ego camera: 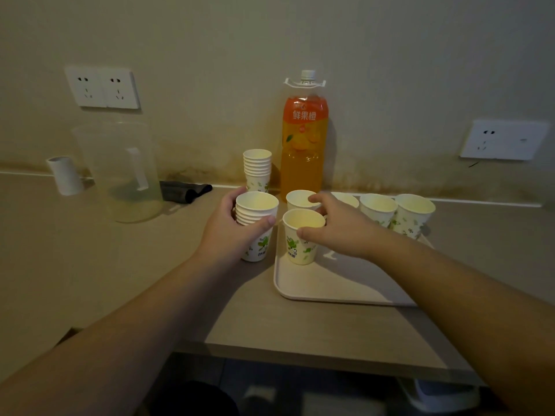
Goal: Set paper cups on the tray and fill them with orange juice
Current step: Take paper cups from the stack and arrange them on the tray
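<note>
My left hand (231, 228) grips a stack of white paper cups (257, 211) with green print, just left of the tray. My right hand (339, 226) holds a single paper cup (300, 244) by its rim, standing at the near left corner of the pale tray (330, 286). Several more empty cups stand along the tray's far edge, among them one (300, 199) behind my fingers and two (378, 210) (414, 214) at the right. A second stack of cups (257, 169) stands against the wall beside a tall capped bottle of orange juice (303, 139).
A clear plastic jug (120, 172) with a little pale liquid stands at the left. A white tube (64, 175) leans beside it and a dark cloth (183, 190) lies behind. Wall sockets (103, 87) (504, 139) are on the wall. The counter's front edge (300, 358) is near me.
</note>
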A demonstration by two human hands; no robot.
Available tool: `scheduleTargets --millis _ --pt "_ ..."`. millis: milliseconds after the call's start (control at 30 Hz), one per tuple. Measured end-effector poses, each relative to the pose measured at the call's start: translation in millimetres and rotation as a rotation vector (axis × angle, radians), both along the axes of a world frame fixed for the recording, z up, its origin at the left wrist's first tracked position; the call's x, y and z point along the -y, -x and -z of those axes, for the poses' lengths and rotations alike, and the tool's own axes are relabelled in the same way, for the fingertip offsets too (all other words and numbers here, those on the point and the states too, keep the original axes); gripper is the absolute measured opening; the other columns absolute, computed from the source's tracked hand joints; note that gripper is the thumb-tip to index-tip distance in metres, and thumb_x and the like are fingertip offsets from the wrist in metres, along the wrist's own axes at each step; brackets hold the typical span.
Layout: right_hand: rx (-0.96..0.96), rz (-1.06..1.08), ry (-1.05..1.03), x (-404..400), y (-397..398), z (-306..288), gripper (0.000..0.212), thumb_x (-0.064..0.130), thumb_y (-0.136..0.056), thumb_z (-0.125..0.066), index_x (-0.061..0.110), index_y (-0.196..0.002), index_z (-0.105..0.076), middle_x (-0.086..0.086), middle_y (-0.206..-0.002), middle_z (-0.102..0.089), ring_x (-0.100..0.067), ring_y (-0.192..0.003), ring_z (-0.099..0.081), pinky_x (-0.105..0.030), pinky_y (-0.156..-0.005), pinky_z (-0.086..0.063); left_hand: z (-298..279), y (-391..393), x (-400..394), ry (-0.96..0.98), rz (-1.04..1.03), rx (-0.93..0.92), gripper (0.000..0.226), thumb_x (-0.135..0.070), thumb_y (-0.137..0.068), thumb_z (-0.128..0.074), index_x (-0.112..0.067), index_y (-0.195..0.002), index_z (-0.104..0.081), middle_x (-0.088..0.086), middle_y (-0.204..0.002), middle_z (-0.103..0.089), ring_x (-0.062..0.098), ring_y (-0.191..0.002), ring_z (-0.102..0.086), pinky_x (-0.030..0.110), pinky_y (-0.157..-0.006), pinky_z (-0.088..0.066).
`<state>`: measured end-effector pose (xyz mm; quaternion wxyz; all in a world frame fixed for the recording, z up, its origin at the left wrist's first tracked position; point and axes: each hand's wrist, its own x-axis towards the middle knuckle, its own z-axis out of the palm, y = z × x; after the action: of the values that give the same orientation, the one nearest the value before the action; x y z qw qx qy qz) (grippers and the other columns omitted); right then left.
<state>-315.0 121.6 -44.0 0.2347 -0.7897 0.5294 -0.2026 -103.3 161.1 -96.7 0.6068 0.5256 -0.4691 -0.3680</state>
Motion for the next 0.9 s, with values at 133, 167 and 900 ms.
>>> scheduleTargets --millis 133,167,900 --pt "0.000 0.017 0.000 2.5 -0.3 -0.1 0.084 0.048 -0.082 -0.074 0.033 -0.150 -0.026 0.000 -0.148 -0.047 -0.023 -0.122 -0.057 -0.029 -0.078 -0.055 1.7 1.2 0.4 -0.005 0.002 -0.021 0.086 -0.025 -0.070 -0.094 -0.053 -0.136 -0.047 -0.026 -0.124 -0.058 0.019 -0.121 -0.056 0.055 -0.090 -0.058" --pt "0.002 0.019 0.001 3.2 -0.3 0.4 0.084 0.048 -0.082 -0.074 0.033 -0.149 -0.025 0.000 -0.149 -0.047 -0.023 -0.122 -0.058 -0.028 -0.077 -0.055 1.4 0.8 0.5 -0.009 -0.005 -0.006 0.086 -0.029 -0.068 -0.095 -0.055 -0.135 -0.047 -0.026 -0.125 -0.058 0.019 -0.122 -0.056 0.055 -0.091 -0.057" --pt "0.015 -0.029 0.003 3.1 5.3 0.9 0.085 0.051 -0.081 -0.073 0.034 -0.150 -0.026 0.001 -0.150 -0.044 -0.023 -0.125 -0.054 -0.040 -0.092 -0.056 -1.0 -2.6 0.4 0.037 -0.038 0.174 0.083 -0.045 -0.063 -0.095 -0.044 -0.131 -0.046 -0.015 -0.124 -0.061 0.016 -0.120 -0.059 0.042 -0.091 -0.056"
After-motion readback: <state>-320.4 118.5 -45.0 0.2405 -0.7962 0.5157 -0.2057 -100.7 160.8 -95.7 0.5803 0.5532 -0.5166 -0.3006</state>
